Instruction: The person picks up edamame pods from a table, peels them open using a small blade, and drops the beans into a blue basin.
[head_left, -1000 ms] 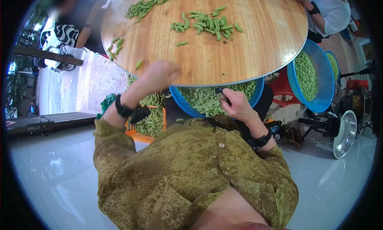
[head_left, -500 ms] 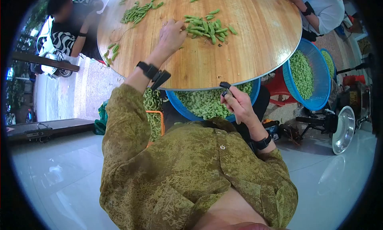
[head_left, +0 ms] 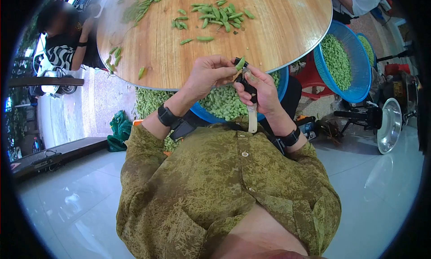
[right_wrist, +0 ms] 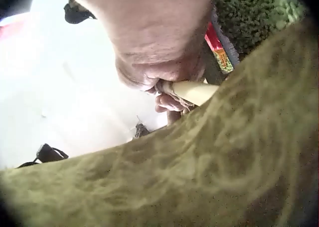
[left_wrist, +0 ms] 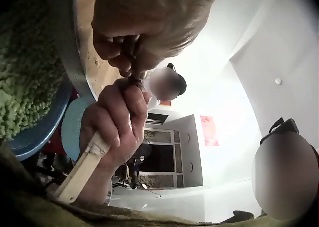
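My left hand (head_left: 205, 77) pinches a green soybean pod (head_left: 240, 63) between thumb and fingers, just in front of the table edge. Right beside it, my right hand (head_left: 265, 88) grips a tool with a pale, flat handle (head_left: 252, 119). Dark material shows among the right fingers, and the tool's working end is hidden. Wrapping surrounds the handle (left_wrist: 82, 174) near the fist in the left wrist view. Beneath both hands a blue basin (head_left: 283, 81) holds shelled green beans (head_left: 224, 101). Several more pods (head_left: 220, 16) lie heaped on the round wooden table (head_left: 278, 30).
To the right stands another blue basin (head_left: 361, 90) of shelled beans, near a red stool (head_left: 314, 79) and a shiny metal bowl (head_left: 389, 126). A green bag (head_left: 120, 131) sits on the floor at left. Two other people sit across the table, at left and right.
My left hand reached to the pod heap, then came back toward me with a pod and met my right hand. Several pods now lie spread nearer the table's front.
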The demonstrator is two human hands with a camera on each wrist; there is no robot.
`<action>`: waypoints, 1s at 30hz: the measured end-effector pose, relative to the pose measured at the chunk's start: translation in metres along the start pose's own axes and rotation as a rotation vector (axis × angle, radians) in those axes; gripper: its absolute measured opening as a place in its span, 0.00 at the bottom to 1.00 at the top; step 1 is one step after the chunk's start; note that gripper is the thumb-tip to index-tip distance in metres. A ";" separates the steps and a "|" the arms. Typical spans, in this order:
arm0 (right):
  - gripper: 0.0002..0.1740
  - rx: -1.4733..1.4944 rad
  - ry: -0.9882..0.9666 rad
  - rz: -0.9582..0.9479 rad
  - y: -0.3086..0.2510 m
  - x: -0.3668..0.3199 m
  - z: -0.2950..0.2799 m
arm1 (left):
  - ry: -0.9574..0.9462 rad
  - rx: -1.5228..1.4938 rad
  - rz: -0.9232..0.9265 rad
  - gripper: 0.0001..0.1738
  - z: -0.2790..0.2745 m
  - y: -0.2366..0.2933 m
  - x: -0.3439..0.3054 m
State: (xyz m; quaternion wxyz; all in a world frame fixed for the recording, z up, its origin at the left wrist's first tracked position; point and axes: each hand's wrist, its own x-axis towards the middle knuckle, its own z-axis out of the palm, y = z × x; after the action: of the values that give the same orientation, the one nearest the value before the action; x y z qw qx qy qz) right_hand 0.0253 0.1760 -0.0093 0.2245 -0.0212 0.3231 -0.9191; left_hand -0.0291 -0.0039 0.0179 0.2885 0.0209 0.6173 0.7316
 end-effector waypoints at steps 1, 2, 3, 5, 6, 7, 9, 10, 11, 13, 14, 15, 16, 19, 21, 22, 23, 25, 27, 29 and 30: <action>0.23 0.025 -0.015 0.014 0.000 -0.001 -0.001 | 0.002 -0.002 -0.002 0.04 -0.001 -0.002 0.001; 0.23 0.026 -0.014 0.018 0.000 -0.002 -0.001 | -0.012 -0.008 0.005 0.05 -0.003 -0.006 0.002; 0.23 -0.024 -0.017 0.000 0.000 -0.002 0.000 | -0.026 -0.012 0.012 0.07 -0.004 -0.007 0.003; 0.22 -0.074 -0.017 -0.018 -0.001 -0.003 0.000 | -0.029 -0.009 0.032 0.07 -0.003 -0.007 0.002; 0.23 -0.054 -0.017 -0.013 -0.001 -0.004 -0.001 | -0.030 -0.006 0.053 0.07 -0.003 -0.007 0.001; 0.23 -0.034 -0.019 -0.008 -0.001 -0.003 -0.002 | -0.028 -0.007 0.053 0.07 -0.003 -0.008 0.001; 0.23 -0.087 0.005 -0.042 0.000 -0.003 0.000 | -0.030 0.017 0.124 0.06 -0.002 -0.010 0.002; 0.22 -0.139 0.032 -0.077 0.000 -0.003 0.000 | -0.032 0.017 0.124 0.06 0.000 -0.010 0.002; 0.22 -0.139 0.034 -0.078 0.001 -0.002 0.000 | -0.010 0.036 0.151 0.06 0.001 -0.010 0.002; 0.21 -0.139 0.081 -0.086 0.003 -0.001 -0.002 | 0.011 0.054 0.177 0.06 0.001 -0.010 0.003; 0.21 -0.139 0.080 -0.085 0.002 -0.001 -0.003 | -0.037 -0.017 0.118 0.05 -0.001 -0.011 0.005; 0.18 -0.079 0.054 -0.052 -0.001 -0.001 -0.003 | -0.085 -0.087 0.059 0.04 -0.003 -0.011 0.007; 0.16 -0.019 0.029 -0.019 -0.003 -0.002 -0.004 | -0.087 -0.087 0.058 0.04 -0.005 -0.014 0.008; 0.16 0.075 -0.019 0.072 -0.006 -0.006 -0.006 | -0.242 -0.382 -0.127 0.04 -0.010 -0.021 0.008; 0.16 0.121 -0.062 0.092 -0.006 -0.009 -0.008 | -0.388 -0.488 -0.207 0.05 -0.011 -0.023 0.006; 0.17 0.169 -0.105 0.113 -0.005 -0.010 -0.009 | -0.387 -0.489 -0.208 0.05 -0.010 -0.023 0.005; 0.17 0.171 -0.103 0.115 -0.002 -0.012 -0.013 | -0.435 -0.534 -0.231 0.05 -0.007 -0.023 0.003; 0.18 0.243 -0.227 0.165 0.001 -0.012 -0.020 | -0.482 -0.581 -0.250 0.05 -0.005 -0.023 0.002; 0.19 0.274 -0.148 0.157 -0.001 -0.011 -0.018 | -0.406 -0.531 -0.222 0.05 -0.003 -0.022 0.000; 0.21 0.325 -0.059 0.156 0.000 -0.009 -0.019 | -0.237 -0.149 -0.037 0.06 0.003 -0.016 -0.002; 0.21 0.320 -0.065 0.155 -0.001 -0.008 -0.019 | -0.063 0.235 0.157 0.07 0.006 -0.012 0.000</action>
State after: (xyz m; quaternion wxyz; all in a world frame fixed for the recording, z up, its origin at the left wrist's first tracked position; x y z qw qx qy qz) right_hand 0.0283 0.1913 -0.0231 0.3057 0.0100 0.1661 -0.9375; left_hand -0.0218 0.0020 0.0086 0.2451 0.1259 0.6859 0.6735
